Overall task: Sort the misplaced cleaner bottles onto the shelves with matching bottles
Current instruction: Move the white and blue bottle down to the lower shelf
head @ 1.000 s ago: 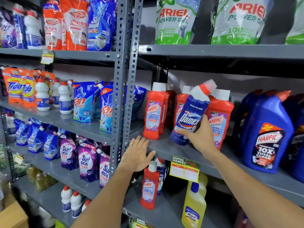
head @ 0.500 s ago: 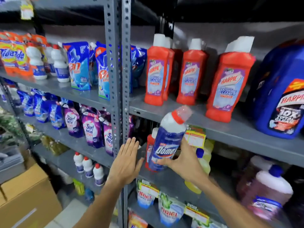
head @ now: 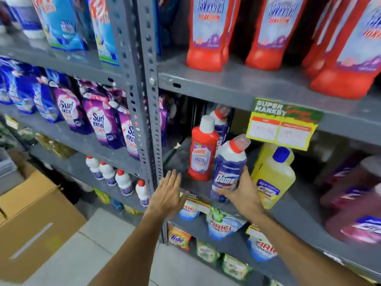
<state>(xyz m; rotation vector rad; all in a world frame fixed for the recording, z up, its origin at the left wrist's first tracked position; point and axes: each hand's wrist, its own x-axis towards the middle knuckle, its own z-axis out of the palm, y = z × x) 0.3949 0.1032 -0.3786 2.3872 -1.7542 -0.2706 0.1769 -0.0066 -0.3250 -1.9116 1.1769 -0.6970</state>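
Right hand (head: 244, 193) grips blue Domex bottle (head: 227, 172) at lower shelf (head: 292, 215), beside 1 red Harpic bottle (head: 203, 153) w/ a matching Domex (head: 221, 120) behind; left hand (head: 168, 195) spread, empty; next, prob. set it upright there.

Supermarket aisle, grey metal shelves (head: 243, 87) of detergents, price tag (head: 282, 125)

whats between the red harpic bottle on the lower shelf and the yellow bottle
In the head view, the blue Domex bottle, held by the right hand, stands between the red Harpic bottle and the yellow bottle.
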